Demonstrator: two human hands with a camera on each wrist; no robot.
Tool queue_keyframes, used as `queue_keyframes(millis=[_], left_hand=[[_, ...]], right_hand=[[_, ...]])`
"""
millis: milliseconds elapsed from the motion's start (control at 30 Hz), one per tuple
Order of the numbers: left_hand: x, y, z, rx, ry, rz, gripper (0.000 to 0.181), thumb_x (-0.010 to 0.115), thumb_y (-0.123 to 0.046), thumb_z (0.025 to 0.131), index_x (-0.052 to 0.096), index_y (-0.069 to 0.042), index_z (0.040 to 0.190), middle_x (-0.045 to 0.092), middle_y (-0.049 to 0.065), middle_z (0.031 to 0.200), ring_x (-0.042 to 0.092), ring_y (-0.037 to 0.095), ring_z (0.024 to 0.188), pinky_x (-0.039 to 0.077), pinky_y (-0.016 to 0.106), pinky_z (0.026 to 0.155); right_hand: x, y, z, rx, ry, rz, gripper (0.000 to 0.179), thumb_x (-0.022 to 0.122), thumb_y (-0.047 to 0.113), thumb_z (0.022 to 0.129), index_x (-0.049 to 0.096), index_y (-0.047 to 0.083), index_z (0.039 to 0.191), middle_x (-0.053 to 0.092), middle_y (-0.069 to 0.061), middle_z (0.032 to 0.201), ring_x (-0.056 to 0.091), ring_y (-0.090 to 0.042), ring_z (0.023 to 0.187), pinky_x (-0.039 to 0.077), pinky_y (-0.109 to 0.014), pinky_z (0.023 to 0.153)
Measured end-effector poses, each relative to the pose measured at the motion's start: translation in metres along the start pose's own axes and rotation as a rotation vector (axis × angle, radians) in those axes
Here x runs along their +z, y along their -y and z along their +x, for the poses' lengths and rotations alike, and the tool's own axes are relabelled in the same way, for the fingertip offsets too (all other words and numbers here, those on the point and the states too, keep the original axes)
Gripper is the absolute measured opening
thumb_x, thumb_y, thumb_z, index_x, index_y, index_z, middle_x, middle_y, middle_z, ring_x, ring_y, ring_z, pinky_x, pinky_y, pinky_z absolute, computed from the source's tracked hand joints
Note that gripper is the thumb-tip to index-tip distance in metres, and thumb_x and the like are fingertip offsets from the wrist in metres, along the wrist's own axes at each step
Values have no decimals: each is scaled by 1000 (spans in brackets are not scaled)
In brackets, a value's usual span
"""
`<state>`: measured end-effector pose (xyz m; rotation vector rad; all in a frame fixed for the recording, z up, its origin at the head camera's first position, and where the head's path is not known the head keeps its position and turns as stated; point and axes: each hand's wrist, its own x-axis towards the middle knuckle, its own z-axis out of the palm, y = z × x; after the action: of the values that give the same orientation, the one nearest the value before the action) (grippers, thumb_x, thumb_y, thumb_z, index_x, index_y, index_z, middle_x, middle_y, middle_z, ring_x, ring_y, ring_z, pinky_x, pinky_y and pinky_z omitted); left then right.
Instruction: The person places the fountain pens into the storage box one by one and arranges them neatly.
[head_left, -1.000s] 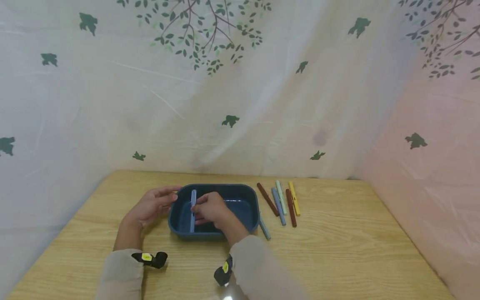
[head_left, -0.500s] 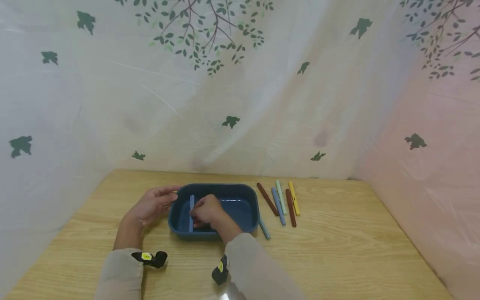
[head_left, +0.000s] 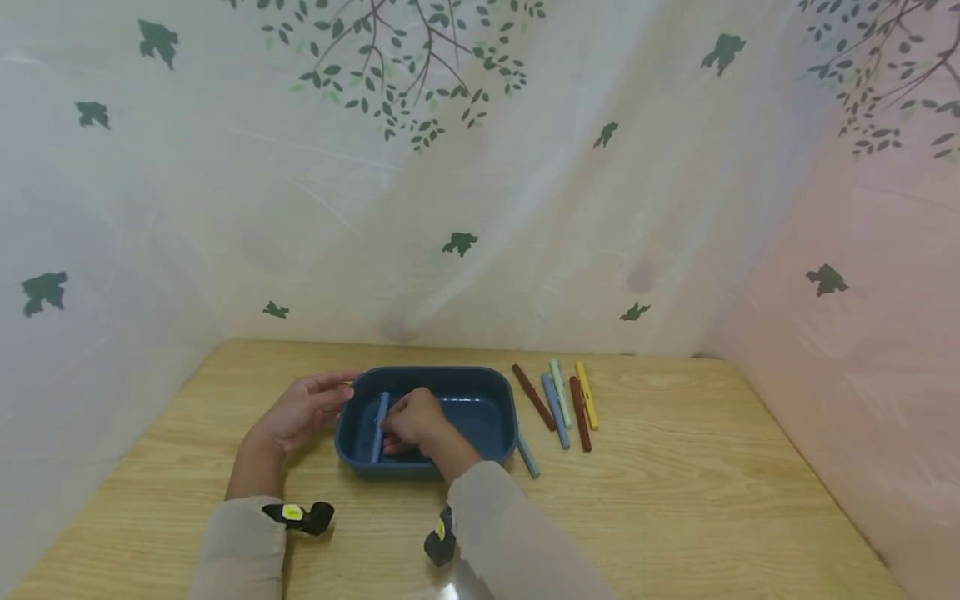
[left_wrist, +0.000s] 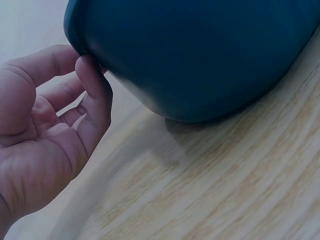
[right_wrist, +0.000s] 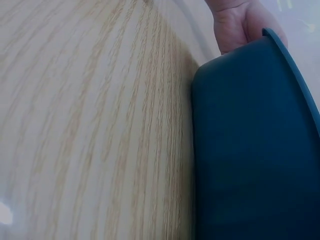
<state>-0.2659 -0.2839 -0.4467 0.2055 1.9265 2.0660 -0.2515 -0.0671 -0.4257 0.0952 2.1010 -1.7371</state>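
A dark blue rectangular box (head_left: 480, 417) sits on the table, a blue pen (head_left: 378, 437) lying at a slight slant near its left end. Reaching into the box, my right hand (head_left: 416, 421) has bent fingers, their tips right beside the pen. My left hand (head_left: 296, 412) rests with thumb and fingers against the outside of the box's left back corner. The left wrist view shows that hand's thumb (left_wrist: 90, 72) close under the rim. In the right wrist view the box wall (right_wrist: 250, 150) hides my right hand and the pen.
Right of the box lie several pens: dark red (head_left: 534, 397), blue (head_left: 556, 411), pale green (head_left: 561, 393), another dark red (head_left: 580, 414) and yellow (head_left: 587, 394). A grey-blue pen (head_left: 528, 454) lies against the box's right side. A patterned curtain (head_left: 480, 192) stands behind the table.
The blue pen has gone lower and slightly left into the box, and now lies more slanted. My right hand moved left with it, then its fingertips came off to the pen's right. The left hand stayed.
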Motion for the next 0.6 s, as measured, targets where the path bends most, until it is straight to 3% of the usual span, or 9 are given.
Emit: queue_keyframes(millis=[300,600], left_hand=[[-1,3,-1,9,-7,5,40,60,-11,104,55,-2,143,71,-3,114,68,12,100,58,32,87],[3,3,-7,17,-26,33,46,61,-12,103,50,3,146,71,-3,116,68,13,103,58,31,88]], right_hand=[[-4,-1,-3,3,5,-4,7,68,-11,88,65,-6,90,65,-14,72,64,-16,54,61,-31,56],[-20,1,-7,-31,63,11,6,70,-3,91,71,-8,95,69,-16,77,65,-19,58,62,-34,58]])
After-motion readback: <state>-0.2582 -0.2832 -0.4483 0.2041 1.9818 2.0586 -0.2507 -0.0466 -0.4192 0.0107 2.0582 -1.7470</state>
